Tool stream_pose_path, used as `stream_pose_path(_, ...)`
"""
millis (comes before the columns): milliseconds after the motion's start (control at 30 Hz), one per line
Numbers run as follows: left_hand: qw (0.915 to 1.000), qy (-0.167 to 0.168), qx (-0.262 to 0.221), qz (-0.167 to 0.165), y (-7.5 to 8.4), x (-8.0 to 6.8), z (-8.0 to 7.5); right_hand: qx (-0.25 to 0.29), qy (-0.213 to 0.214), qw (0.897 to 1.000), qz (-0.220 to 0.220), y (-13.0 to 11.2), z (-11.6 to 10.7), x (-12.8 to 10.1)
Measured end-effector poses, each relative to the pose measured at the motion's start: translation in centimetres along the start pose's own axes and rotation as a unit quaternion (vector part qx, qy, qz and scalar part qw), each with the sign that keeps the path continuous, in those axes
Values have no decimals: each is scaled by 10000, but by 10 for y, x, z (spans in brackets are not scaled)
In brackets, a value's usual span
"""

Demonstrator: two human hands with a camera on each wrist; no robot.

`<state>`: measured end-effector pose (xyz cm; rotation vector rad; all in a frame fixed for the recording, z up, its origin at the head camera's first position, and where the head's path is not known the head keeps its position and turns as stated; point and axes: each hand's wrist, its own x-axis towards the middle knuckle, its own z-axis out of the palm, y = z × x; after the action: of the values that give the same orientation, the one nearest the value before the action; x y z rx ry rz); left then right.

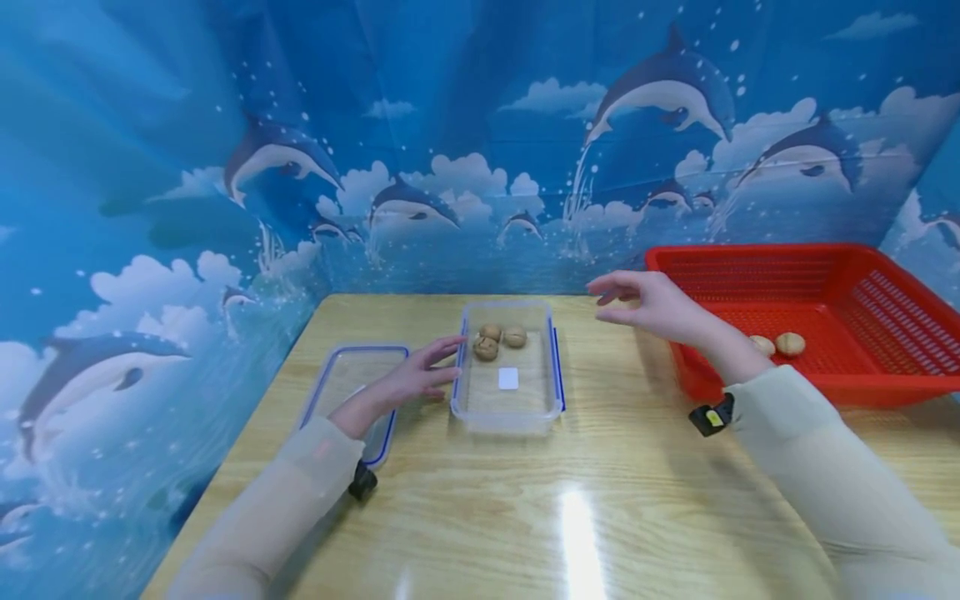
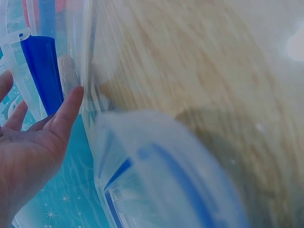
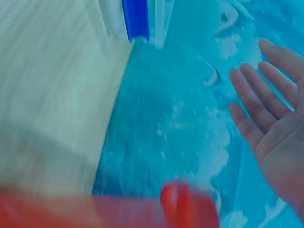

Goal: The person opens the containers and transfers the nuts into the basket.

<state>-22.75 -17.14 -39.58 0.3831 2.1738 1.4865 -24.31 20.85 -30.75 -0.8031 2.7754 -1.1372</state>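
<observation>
The clear box (image 1: pixel 508 379) is sitting in the middle of the wooden table (image 1: pixel 600 500), and three walnuts (image 1: pixel 498 340) are lying at its far end. The box is pointing its long side away from the person. It is lying between the two hands.

The left hand (image 1: pixel 415 379) is the nearer one. Its straight fingers are touching the box's left wall, and it is holding nothing. Under that arm, the lid (image 1: pixel 341 387) with the blue edge is lying flat, just beside the box.

The right hand (image 1: pixel 648 302) is hanging in the air, to the right of the box and apart from it. It is flat and loose, and it is holding nothing too. Behind it, the red basket (image 1: pixel 862 392) is holding two more walnuts (image 1: pixel 777 343).

The head view is showing the nuts and both hands. The left wrist view is showing a fingertip (image 2: pixel 75 95) right on the clear wall, but it is blurry there. The right wrist view is showing an empty palm (image 3: pixel 275 123) and only the box's blue clip (image 3: pixel 135 19).
</observation>
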Motion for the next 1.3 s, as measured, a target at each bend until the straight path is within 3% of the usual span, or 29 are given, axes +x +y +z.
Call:
stream_pose_path(267, 10000, -7, 31, 21, 2, -1, 1, 83, -565, 9975, -414, -6, 43, 34)
stream_pose_path(533, 10000, 64, -26, -10, 2, -3, 1, 337, -711, 9958, -470, -9, 84, 64)
stream_pose_path(733, 9998, 24, -132, 140, 1, -2, 2, 609, -819, 9939, -418, -6, 108, 81)
stream_pose_path(933, 9999, 18, -103, 122, 1, -2, 2, 400, -975, 9926, -598, -5, 126, 91)
stream_pose_path(1300, 9999, 69, -81, 72, 1, -1, 2, -631, -1326, 9889, -235, -17, 144, 97)
